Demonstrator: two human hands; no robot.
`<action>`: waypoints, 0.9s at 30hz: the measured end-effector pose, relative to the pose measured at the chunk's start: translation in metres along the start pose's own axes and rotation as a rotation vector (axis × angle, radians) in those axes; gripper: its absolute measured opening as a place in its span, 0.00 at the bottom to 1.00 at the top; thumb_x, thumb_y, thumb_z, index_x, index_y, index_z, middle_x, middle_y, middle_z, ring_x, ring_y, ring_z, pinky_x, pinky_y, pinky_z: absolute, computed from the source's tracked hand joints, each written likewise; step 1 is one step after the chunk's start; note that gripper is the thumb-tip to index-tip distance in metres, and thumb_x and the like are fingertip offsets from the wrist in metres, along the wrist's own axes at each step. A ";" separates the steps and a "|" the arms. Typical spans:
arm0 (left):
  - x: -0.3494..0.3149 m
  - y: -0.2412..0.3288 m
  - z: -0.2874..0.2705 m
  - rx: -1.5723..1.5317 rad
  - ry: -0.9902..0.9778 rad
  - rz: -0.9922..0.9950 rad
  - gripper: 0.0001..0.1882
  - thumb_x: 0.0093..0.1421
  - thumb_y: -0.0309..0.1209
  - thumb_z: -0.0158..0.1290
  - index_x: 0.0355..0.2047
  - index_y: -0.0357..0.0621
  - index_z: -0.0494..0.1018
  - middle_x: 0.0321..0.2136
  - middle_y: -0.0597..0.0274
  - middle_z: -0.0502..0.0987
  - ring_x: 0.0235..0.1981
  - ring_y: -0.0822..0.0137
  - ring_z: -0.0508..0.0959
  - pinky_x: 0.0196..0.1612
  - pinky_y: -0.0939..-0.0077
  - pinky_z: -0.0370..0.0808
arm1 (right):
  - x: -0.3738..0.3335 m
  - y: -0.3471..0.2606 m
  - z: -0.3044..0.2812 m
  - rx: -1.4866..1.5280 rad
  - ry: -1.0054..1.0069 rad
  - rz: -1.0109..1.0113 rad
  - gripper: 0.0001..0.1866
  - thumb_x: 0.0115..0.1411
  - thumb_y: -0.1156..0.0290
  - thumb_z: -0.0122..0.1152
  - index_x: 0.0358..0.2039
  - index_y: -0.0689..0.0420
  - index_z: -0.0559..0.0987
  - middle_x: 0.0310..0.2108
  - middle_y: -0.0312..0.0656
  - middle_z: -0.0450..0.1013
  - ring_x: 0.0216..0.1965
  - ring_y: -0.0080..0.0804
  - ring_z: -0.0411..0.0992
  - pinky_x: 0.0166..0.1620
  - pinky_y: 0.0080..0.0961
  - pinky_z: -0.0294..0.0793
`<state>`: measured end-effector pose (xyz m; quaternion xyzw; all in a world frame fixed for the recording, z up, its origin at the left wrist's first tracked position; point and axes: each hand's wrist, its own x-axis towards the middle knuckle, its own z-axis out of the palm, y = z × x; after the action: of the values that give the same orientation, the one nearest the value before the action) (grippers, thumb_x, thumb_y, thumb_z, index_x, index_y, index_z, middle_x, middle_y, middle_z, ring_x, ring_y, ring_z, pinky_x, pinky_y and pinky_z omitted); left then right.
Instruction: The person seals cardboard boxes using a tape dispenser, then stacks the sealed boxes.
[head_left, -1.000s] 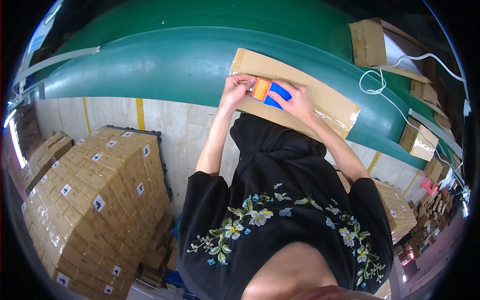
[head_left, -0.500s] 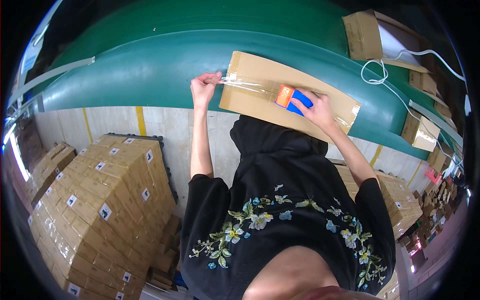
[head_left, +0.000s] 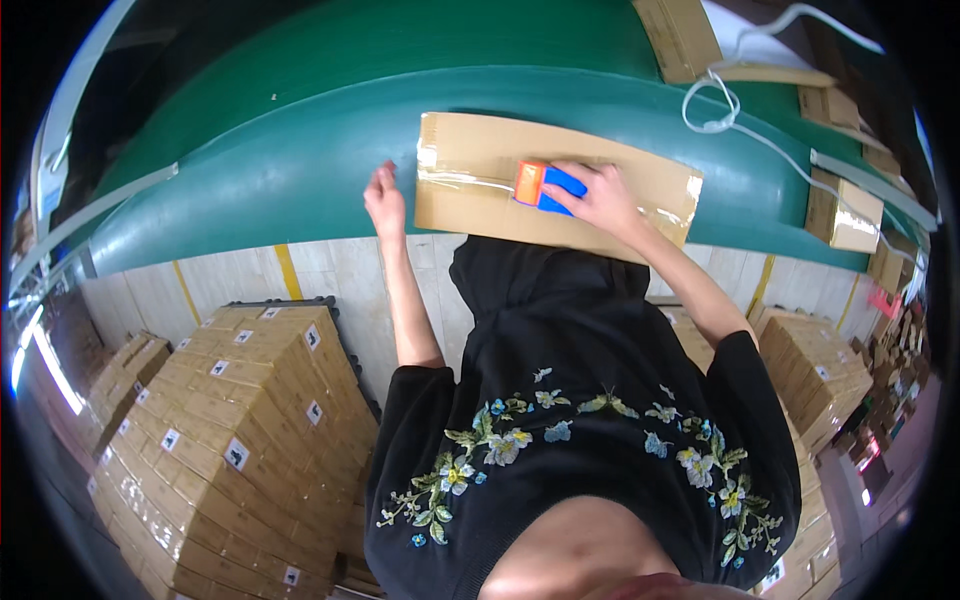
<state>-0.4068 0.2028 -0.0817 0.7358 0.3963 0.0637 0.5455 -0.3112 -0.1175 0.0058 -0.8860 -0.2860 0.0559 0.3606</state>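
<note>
Where tape meets carton, blue-orange dispenser

Out there I count one left hand, one right hand, one orange-and-blue tape dispenser, one cardboard carton beneath it, four yellow floor stripes.

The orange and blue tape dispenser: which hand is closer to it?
Right. The right hand holds the tape dispenser over the cardboard box; the left hand is away from it, beyond the box's left end.
</note>
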 end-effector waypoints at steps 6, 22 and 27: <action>-0.010 0.082 0.062 0.513 0.014 -0.204 0.39 0.62 0.57 0.25 0.46 0.33 0.71 0.44 0.37 0.72 0.48 0.39 0.70 0.52 0.54 0.65 | -0.005 0.004 0.002 -0.079 -0.009 -0.073 0.23 0.53 0.46 0.55 0.38 0.53 0.79 0.24 0.48 0.75 0.25 0.49 0.73 0.31 0.39 0.74; -0.032 0.022 0.111 1.157 0.464 0.531 0.33 0.63 0.49 0.32 0.57 0.33 0.56 0.57 0.36 0.56 0.59 0.37 0.55 0.58 0.45 0.53 | -0.142 0.159 -0.127 -0.329 -0.264 0.273 0.21 0.51 0.47 0.58 0.33 0.52 0.80 0.24 0.48 0.75 0.28 0.46 0.74 0.32 0.39 0.74; -0.182 0.105 0.289 0.861 -0.551 1.090 0.29 0.56 0.42 0.44 0.57 0.45 0.60 0.60 0.40 0.51 0.63 0.44 0.48 0.62 0.45 0.43 | -0.127 0.183 -0.115 -0.079 -0.599 0.805 0.27 0.47 0.41 0.57 0.36 0.52 0.80 0.28 0.51 0.75 0.37 0.48 0.74 0.42 0.38 0.73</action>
<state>-0.3244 -0.1430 -0.0454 0.9657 -0.1859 -0.0224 0.1798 -0.2961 -0.3618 -0.0459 -0.8840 -0.0145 0.4317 0.1788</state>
